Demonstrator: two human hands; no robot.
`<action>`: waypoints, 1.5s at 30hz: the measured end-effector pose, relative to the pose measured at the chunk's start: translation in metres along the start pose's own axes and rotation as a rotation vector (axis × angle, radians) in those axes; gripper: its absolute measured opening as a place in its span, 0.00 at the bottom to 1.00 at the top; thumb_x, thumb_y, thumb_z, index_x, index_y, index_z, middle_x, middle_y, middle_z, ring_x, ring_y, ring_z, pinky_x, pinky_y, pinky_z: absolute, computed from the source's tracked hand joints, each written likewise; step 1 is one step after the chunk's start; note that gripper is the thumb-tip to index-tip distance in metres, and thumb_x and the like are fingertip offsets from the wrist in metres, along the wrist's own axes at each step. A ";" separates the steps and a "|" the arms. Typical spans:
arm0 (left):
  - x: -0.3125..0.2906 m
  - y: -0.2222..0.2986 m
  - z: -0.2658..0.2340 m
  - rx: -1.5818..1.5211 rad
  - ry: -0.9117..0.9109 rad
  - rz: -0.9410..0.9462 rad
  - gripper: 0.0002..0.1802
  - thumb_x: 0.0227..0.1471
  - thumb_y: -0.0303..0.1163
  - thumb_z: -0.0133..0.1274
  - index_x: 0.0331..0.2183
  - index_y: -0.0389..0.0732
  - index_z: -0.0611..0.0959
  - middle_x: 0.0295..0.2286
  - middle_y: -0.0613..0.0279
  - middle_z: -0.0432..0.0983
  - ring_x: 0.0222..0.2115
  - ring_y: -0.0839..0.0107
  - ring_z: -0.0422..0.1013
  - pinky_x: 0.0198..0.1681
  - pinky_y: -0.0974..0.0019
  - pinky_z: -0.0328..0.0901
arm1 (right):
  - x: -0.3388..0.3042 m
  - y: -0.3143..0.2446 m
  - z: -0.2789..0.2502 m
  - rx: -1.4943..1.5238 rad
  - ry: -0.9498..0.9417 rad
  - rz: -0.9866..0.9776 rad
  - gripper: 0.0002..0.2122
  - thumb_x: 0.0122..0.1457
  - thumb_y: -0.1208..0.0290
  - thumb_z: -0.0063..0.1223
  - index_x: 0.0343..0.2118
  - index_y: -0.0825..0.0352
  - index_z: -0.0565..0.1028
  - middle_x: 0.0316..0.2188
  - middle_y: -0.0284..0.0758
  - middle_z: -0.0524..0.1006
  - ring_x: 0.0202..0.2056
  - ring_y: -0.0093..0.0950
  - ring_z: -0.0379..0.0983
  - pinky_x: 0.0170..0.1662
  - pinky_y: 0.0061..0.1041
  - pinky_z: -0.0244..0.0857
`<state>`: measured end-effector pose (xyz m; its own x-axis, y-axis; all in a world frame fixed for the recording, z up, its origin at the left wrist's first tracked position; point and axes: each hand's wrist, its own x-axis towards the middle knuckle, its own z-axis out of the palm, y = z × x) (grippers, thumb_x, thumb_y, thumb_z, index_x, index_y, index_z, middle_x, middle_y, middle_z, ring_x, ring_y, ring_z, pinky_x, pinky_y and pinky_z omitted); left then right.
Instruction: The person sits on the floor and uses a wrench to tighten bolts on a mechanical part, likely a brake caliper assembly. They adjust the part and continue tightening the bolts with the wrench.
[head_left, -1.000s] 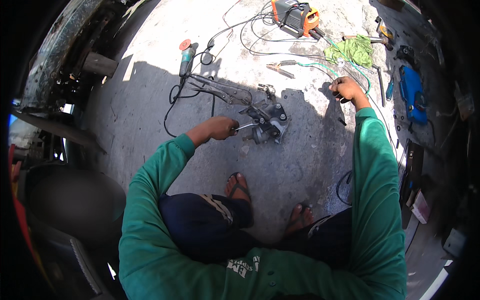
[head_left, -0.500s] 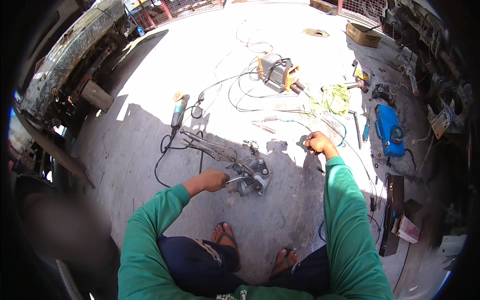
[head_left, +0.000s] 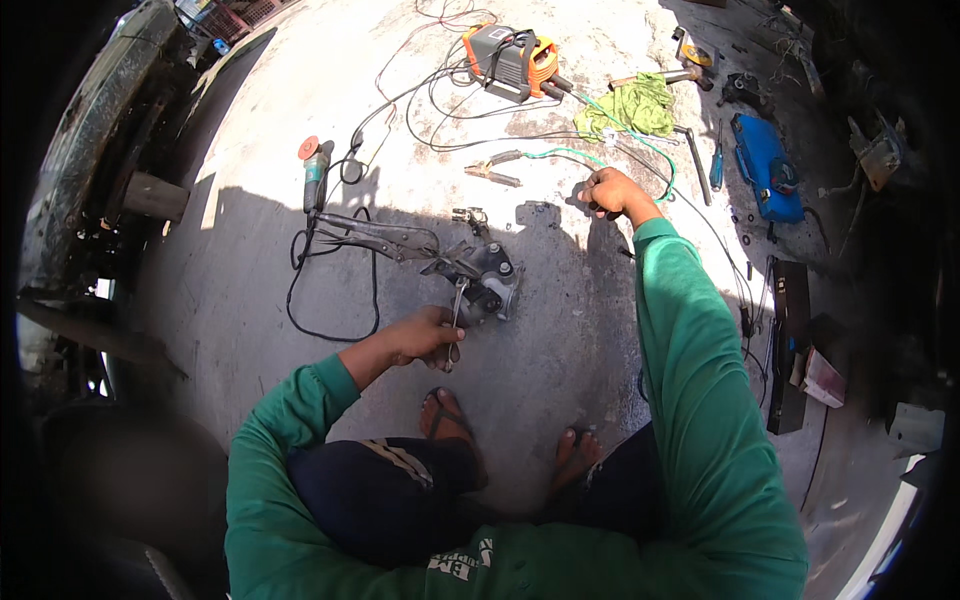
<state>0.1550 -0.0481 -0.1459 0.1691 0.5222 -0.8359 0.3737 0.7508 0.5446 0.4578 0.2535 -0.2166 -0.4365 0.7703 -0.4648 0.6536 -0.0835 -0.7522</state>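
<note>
My left hand (head_left: pixel 428 338) is closed around a slim metal wrench (head_left: pixel 459 304), whose far end reaches the side of a greasy metal part (head_left: pixel 487 268) with bolts on the ground. Large locking pliers (head_left: pixel 385 238) lie with their jaws at that part's left side. Farther out and to the right, my right hand (head_left: pixel 613 194) hovers over the concrete with its fingers pinched together. Whatever those fingers hold is too small or hidden to name. Just beyond the part sits a small metal piece (head_left: pixel 470 218).
An angle grinder (head_left: pixel 315 178) with its cord lies left. Ahead are a welding clamp (head_left: pixel 495 170), an orange-grey welding machine (head_left: pixel 510 62) and a lime cloth (head_left: pixel 635 105). At right lie a hammer (head_left: pixel 665 76), a screwdriver (head_left: pixel 717 165), a blue case (head_left: pixel 768 168) and a black case (head_left: pixel 789 350).
The view has tilted, so the ground appears higher. My left hand has drawn nearer to me, and the wrench has swung from sideways to pointing away. My right hand stays pinched.
</note>
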 end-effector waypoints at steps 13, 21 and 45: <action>0.024 -0.034 -0.062 1.100 0.325 0.331 0.16 0.58 0.38 0.54 0.45 0.38 0.79 0.28 0.45 0.81 0.34 0.42 0.77 0.37 0.44 0.68 | 0.005 0.002 0.000 0.014 -0.031 0.046 0.08 0.61 0.65 0.61 0.36 0.65 0.78 0.27 0.31 0.77 0.21 0.23 0.74 0.21 0.28 0.69; 0.033 -0.037 -0.063 1.313 0.402 0.349 0.19 0.58 0.36 0.54 0.50 0.40 0.78 0.27 0.45 0.81 0.31 0.49 0.79 0.33 0.46 0.71 | 0.001 -0.004 0.005 -0.109 0.088 0.050 0.10 0.55 0.67 0.61 0.34 0.67 0.85 0.21 0.37 0.80 0.20 0.28 0.73 0.23 0.36 0.67; 0.020 -0.043 -0.052 1.118 0.405 0.354 0.25 0.59 0.34 0.53 0.56 0.39 0.73 0.30 0.41 0.80 0.34 0.40 0.77 0.37 0.43 0.68 | 0.003 -0.008 0.003 -0.023 0.029 0.060 0.10 0.61 0.68 0.56 0.42 0.66 0.81 0.29 0.34 0.78 0.21 0.25 0.71 0.23 0.29 0.66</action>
<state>0.0951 -0.0488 -0.1822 0.1999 0.8624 -0.4651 0.9708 -0.1101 0.2130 0.4495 0.2540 -0.2133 -0.3783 0.7821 -0.4951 0.6921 -0.1163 -0.7124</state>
